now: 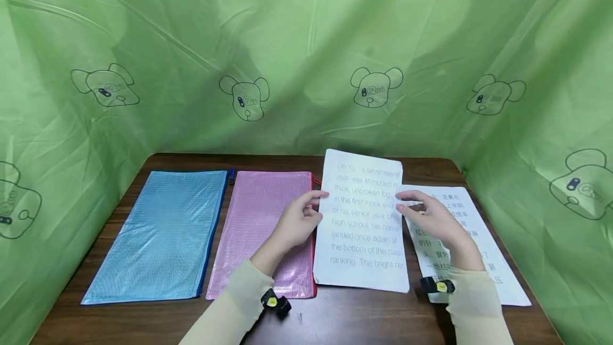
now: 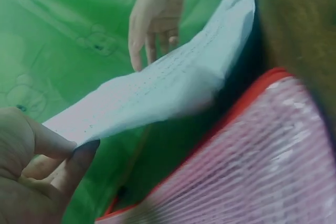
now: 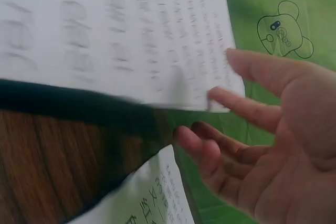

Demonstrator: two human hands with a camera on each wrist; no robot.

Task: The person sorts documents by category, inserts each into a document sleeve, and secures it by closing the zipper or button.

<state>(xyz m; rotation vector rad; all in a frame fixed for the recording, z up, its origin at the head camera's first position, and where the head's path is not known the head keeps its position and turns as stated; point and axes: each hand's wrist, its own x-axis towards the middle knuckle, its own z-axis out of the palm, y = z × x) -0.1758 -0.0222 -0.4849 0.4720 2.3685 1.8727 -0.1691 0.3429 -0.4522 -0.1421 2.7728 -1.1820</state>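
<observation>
At the far left of your worktop (image 1: 143, 323) lies a blue mesh zip pouch (image 1: 163, 236), flat, its long side running away from you. Just beside it, on its right, lies a pink mesh zip pouch (image 1: 258, 228) with a red edge, also flat.

Your left hand (image 1: 297, 222) hovers over the right part of the pink pouch. Its thumb and fingertips pinch the left edge of a white sheet printed in English (image 1: 364, 222); the left wrist view shows that edge caught between thumb and finger, with the sheet lifted clear of the pouch's red border. The sheet's near end rests on the worktop, overlapping the pink pouch's right edge, while its far end tilts up towards the green curtain (image 1: 306, 41).

Your right hand (image 1: 431, 217) is at the sheet's right edge, fingers spread and relaxed. In the right wrist view the fingertips sit at the paper's edge without closing on it.

Under that hand, further right, a second white sheet with Chinese print (image 1: 479, 260) lies flat on the worktop, partly tucked beneath the English one.
</observation>
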